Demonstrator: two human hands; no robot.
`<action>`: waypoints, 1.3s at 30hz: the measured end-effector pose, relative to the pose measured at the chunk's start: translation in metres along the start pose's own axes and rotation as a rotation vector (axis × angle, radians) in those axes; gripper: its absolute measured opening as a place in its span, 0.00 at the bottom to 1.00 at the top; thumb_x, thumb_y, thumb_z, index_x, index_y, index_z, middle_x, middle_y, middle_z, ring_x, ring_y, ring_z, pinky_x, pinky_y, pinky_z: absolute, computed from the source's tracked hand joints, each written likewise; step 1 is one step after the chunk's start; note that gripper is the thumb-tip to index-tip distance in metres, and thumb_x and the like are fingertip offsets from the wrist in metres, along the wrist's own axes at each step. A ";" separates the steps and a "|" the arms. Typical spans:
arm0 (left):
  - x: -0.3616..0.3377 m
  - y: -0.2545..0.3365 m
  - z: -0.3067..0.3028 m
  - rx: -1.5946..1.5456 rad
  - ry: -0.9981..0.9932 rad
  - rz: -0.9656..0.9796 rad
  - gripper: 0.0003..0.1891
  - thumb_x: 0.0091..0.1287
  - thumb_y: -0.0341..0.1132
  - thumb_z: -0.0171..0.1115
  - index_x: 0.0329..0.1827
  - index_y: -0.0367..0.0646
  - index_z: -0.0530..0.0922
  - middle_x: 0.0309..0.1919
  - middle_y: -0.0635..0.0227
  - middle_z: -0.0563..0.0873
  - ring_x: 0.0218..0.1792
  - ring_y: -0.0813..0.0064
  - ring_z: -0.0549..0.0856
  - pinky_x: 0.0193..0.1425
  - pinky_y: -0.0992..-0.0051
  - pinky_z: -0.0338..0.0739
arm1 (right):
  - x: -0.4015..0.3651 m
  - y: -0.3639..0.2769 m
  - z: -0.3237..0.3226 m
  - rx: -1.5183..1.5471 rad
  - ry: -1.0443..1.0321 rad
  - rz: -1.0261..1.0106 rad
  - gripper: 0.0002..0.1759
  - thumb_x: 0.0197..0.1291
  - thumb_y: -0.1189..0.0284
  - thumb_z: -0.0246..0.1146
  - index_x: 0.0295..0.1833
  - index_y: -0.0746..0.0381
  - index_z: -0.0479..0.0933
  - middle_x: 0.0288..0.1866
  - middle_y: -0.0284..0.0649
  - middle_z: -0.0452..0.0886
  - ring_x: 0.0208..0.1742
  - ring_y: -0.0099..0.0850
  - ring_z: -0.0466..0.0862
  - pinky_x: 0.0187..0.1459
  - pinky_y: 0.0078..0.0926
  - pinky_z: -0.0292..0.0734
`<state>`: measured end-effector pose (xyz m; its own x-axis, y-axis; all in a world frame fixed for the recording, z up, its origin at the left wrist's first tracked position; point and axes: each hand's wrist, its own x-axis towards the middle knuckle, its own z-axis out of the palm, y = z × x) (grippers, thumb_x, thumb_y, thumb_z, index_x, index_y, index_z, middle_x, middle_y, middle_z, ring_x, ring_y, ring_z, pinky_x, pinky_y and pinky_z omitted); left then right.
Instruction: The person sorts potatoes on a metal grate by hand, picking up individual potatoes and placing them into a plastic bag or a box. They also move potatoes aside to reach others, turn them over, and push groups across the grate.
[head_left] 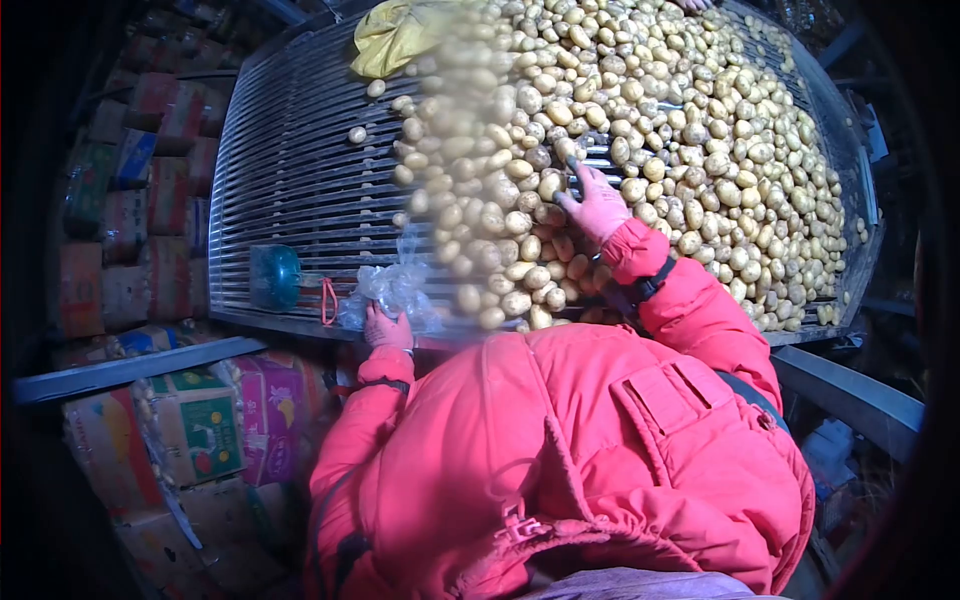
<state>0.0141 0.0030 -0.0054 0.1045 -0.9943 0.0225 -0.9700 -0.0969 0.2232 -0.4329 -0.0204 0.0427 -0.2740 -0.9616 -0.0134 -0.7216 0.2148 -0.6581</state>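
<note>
My right hand (597, 205), in a pink glove with dark fingertips, reaches into a spread of potatoes (740, 170) on a slatted metal table (300, 170). Its finger and thumb are apart, close to several potatoes, around a small gap where the slats show. At the table's near edge, my left hand (388, 328), also gloved in pink, lies against a crumpled clear plastic bag (400, 290). Its visible fingers look apart, though the tips are partly hidden at the bag. A red loop (329, 301) and a teal round container (274, 277) lie to the left of it.
A yellow cloth or sack (400, 38) lies at the table's far side. Stacked cardboard boxes (190, 425) fill the left side. Metal bars (850, 400) extend from the near corners. Another person's hand (692, 5) shows at the top edge. A blurred streak covers part of the potatoes.
</note>
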 end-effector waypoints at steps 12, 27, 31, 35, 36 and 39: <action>-0.001 0.000 -0.001 -0.035 0.014 0.024 0.33 0.53 0.41 0.65 0.64 0.41 0.70 0.60 0.51 0.74 0.56 0.48 0.77 0.60 0.57 0.72 | -0.032 -0.086 -0.016 -0.084 -0.294 -0.383 0.19 0.51 0.65 0.66 0.50 0.55 0.76 0.50 0.48 0.75 0.51 0.52 0.76 0.51 0.46 0.75; 0.000 0.001 0.002 -0.065 0.025 0.012 0.32 0.53 0.41 0.65 0.63 0.41 0.70 0.58 0.51 0.75 0.56 0.49 0.76 0.60 0.57 0.71 | -0.018 0.020 -0.002 -0.215 -0.173 -0.313 0.18 0.51 0.62 0.67 0.48 0.55 0.78 0.44 0.43 0.78 0.47 0.46 0.78 0.49 0.42 0.75; 0.000 -0.004 0.004 -0.045 -0.004 0.006 0.33 0.52 0.41 0.65 0.63 0.41 0.70 0.59 0.50 0.75 0.56 0.48 0.76 0.60 0.57 0.71 | -0.017 0.021 -0.031 -0.152 -0.312 -0.294 0.20 0.52 0.58 0.67 0.47 0.56 0.78 0.43 0.45 0.78 0.49 0.46 0.78 0.49 0.43 0.74; -0.001 -0.002 0.005 -0.032 -0.002 -0.009 0.33 0.51 0.40 0.65 0.63 0.41 0.70 0.59 0.51 0.75 0.56 0.48 0.76 0.60 0.57 0.71 | -0.018 0.020 -0.003 -0.257 -0.225 -0.266 0.23 0.52 0.54 0.66 0.50 0.56 0.78 0.47 0.48 0.80 0.52 0.48 0.77 0.53 0.42 0.74; 0.000 -0.001 0.003 -0.032 0.007 -0.005 0.33 0.51 0.40 0.65 0.63 0.41 0.70 0.59 0.51 0.74 0.56 0.48 0.76 0.60 0.57 0.71 | -0.018 0.014 0.000 -0.295 -0.251 -0.292 0.23 0.53 0.55 0.65 0.51 0.56 0.77 0.48 0.49 0.80 0.55 0.48 0.77 0.54 0.42 0.74; 0.000 0.001 0.001 -0.026 0.001 -0.020 0.32 0.51 0.40 0.65 0.62 0.41 0.70 0.60 0.51 0.74 0.56 0.48 0.76 0.60 0.57 0.71 | -0.001 0.005 -0.020 -0.337 -0.502 -0.206 0.22 0.53 0.53 0.64 0.46 0.59 0.81 0.42 0.49 0.84 0.49 0.45 0.82 0.49 0.41 0.77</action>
<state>0.0127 0.0028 -0.0056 0.1237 -0.9921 0.0187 -0.9617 -0.1152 0.2487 -0.4490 -0.0150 0.0551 0.1643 -0.9342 -0.3167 -0.9104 -0.0200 -0.4133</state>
